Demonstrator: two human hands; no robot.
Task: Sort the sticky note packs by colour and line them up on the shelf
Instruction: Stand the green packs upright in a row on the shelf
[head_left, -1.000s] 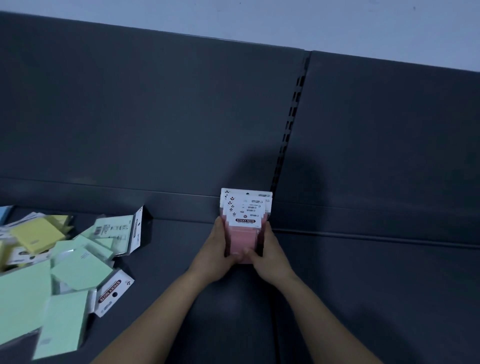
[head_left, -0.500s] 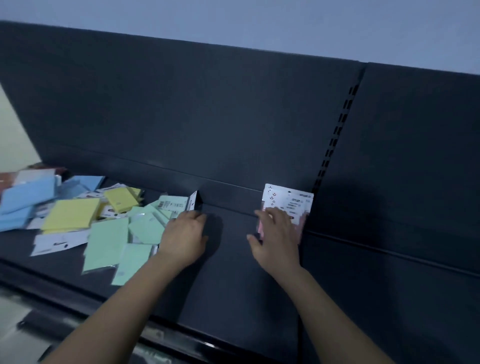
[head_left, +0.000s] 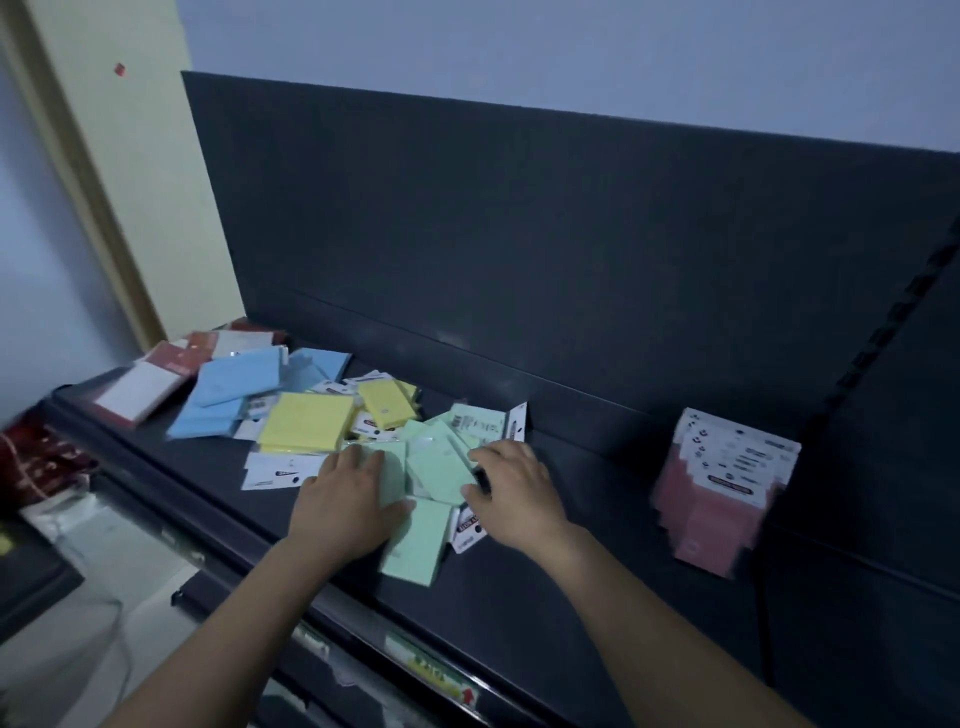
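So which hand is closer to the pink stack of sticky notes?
The right hand. It rests on the green packs, left of the pink stack, with bare shelf between. The left hand is farther left, also on green packs.

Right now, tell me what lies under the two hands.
Green packs lie under the left hand and right hand, beside a white header card. Whatever the palms cover is hidden.

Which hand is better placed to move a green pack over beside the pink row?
Right hand, probably: it rests on the green packs on the side nearer the pink row; the left hand is farther.
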